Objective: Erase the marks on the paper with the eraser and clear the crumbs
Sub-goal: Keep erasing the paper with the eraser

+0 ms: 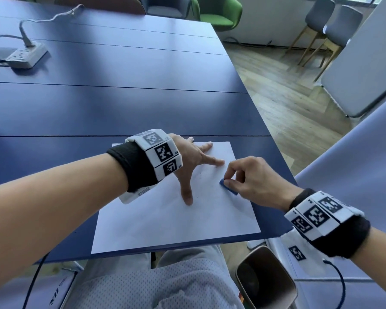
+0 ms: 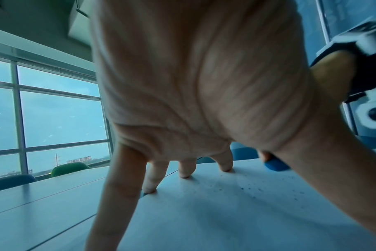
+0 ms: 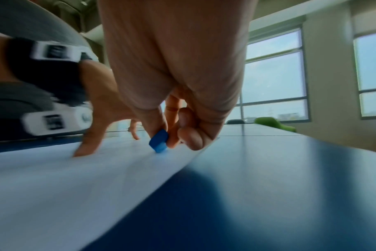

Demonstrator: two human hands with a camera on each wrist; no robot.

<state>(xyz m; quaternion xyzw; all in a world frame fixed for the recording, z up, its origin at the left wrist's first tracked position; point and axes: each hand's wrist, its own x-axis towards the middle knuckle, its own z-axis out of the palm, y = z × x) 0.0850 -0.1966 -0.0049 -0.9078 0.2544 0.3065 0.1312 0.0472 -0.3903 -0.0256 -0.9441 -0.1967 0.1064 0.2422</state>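
Observation:
A white sheet of paper [image 1: 165,221] lies on the blue table near its front edge. My left hand [image 1: 194,161] presses on the sheet's upper part with fingers spread straight. My right hand [image 1: 245,177] pinches a small blue eraser [image 1: 227,186] between thumb and fingers, its lower edge on the paper near the right side. In the right wrist view the eraser [image 3: 159,143] touches the paper [image 3: 75,186] by one corner. Dark crumbs [image 2: 245,188] lie scattered on the paper [image 2: 204,220] between my left thumb and fingers; the eraser [image 2: 276,165] shows behind the thumb.
The table's right edge [image 1: 274,143] runs close to the paper, with wooden floor beyond. A power strip [image 1: 25,55] with its cable sits at the far left. A bin [image 1: 265,279] stands below the table's front edge beside my lap. Chairs stand at the far side.

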